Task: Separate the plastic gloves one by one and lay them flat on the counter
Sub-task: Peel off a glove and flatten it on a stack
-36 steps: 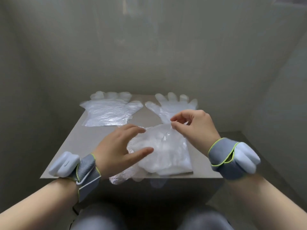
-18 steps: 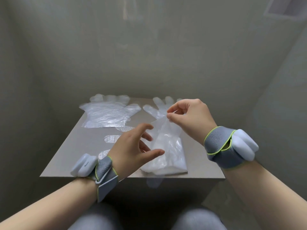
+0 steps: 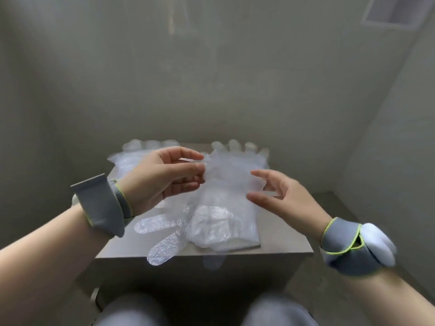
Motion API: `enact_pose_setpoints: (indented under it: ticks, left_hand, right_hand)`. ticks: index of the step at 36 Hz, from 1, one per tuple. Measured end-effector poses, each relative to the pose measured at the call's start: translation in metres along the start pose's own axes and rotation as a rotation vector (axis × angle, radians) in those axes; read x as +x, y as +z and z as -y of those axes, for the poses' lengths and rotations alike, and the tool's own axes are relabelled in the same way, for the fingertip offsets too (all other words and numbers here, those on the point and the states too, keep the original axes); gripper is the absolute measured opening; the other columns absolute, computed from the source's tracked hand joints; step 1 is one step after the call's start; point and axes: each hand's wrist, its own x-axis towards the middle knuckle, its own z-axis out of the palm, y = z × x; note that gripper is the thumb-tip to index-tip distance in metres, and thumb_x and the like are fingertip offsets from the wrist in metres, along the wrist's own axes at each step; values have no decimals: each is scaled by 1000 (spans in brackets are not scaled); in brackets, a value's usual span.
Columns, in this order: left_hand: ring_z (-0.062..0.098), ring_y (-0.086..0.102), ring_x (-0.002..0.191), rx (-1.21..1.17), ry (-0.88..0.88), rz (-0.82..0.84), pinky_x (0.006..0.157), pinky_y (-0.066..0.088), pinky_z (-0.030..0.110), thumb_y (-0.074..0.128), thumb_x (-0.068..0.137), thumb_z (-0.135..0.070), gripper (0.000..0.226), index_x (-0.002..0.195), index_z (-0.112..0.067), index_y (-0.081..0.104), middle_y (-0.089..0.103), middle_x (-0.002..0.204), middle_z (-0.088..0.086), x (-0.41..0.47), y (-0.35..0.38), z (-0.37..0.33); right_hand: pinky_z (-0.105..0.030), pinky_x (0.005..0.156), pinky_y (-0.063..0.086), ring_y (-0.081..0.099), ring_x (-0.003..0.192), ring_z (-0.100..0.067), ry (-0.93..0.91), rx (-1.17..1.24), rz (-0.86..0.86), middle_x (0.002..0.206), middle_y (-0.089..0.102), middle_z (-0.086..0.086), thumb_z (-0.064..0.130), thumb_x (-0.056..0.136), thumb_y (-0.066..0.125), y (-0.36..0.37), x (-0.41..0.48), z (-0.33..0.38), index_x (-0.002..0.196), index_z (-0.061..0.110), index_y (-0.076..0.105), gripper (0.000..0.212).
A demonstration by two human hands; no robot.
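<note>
Over the counter (image 3: 284, 238), the left hand (image 3: 162, 180) pinches the lifted glove (image 3: 226, 171); the right hand (image 3: 284, 198), fingers splayed, is beside it, perhaps touching.

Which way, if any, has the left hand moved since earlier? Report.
Yes: left hand moved from the counter's near edge toward its far side, pinching the lifted glove.

Thin, crinkled clear plastic gloves (image 3: 211, 222) gleam on the smooth matt tabletop (image 3: 282, 241); grey cloth wristbands (image 3: 103, 205) look soft.

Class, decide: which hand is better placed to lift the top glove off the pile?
Left: the left hand pinches the top glove at its edge; the right hand is open, gripping nothing.
</note>
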Motion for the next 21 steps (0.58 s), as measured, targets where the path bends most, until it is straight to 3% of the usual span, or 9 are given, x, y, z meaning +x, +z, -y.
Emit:
enact_pose_setpoints:
  ticks: [3, 5, 7, 9, 11, 14, 18, 21]
  left_hand:
    - [13, 66, 59, -6, 18, 22, 61, 57, 21, 67, 64, -10, 26, 89, -8, 64, 68, 68, 4, 1, 0, -9]
    - [13, 66, 59, -13, 18, 44, 59, 57, 21, 66, 65, -10, 22, 86, -9, 65, 67, 67, 4, 1, 1, -13]
    - [13, 66, 59, -11, 10, 70, 58, 56, 21, 64, 66, -9, 22, 87, -8, 65, 67, 68, 4, 1, 0, -16]
    - [13, 66, 59, -7, 0, 83, 58, 56, 21, 64, 67, -9, 24, 91, -7, 65, 67, 70, 4, 1, -2, -19]
    - [14, 66, 60, -32, -16, 74, 57, 56, 21, 63, 69, -9, 24, 92, -6, 65, 67, 71, 6, 2, -5, -23]
    - [14, 67, 61, -145, -70, 17, 56, 56, 21, 61, 73, -11, 20, 92, -7, 65, 68, 71, 6, 8, -12, -26]
    - [14, 69, 60, -274, -162, -109, 53, 57, 22, 51, 93, -17, 15, 96, -6, 62, 72, 75, 8, 25, -21, -22]
    - [14, 69, 58, -358, -217, -153, 52, 57, 23, 47, 96, -21, 22, 99, -4, 60, 73, 74, 9, 43, -24, -17]
  right_hand:
    - [-19, 89, 47, 52, 106, 10, 6, -60, 23, 115, 57, 23, 55, 63, 77, 10, -8, -8, 120, 39, 52, 65]
    - [-13, 83, 46, 53, 98, 13, -22, -95, -2, 106, 57, 27, 46, 70, 76, 17, -7, -10, 108, 43, 54, 43]
    - [-17, 81, 47, 59, 87, 7, -45, -61, -57, 98, 63, 20, 48, 75, 72, 22, -2, -9, 94, 41, 61, 24]
    - [-27, 86, 50, 64, 90, -6, -80, 57, -122, 97, 70, 7, 52, 76, 70, 24, 4, -8, 95, 28, 70, 30]
    - [-25, 84, 50, 67, 90, -11, -134, 195, -164, 91, 74, 0, 41, 79, 67, 21, 9, 1, 88, 17, 74, 27]
    - [-19, 73, 52, 68, 85, -13, -164, 278, -176, 89, 74, -6, 27, 86, 61, 13, 17, 14, 82, 14, 72, 17]
    - [-23, 63, 54, 71, 74, -22, -55, 293, -105, 92, 73, -8, 16, 94, 54, 0, 34, 21, 89, 2, 65, 18]
    - [-22, 53, 51, 67, 56, -19, 112, 278, -1, 83, 73, -8, 15, 94, 53, -13, 52, 27, 87, 5, 58, 13]
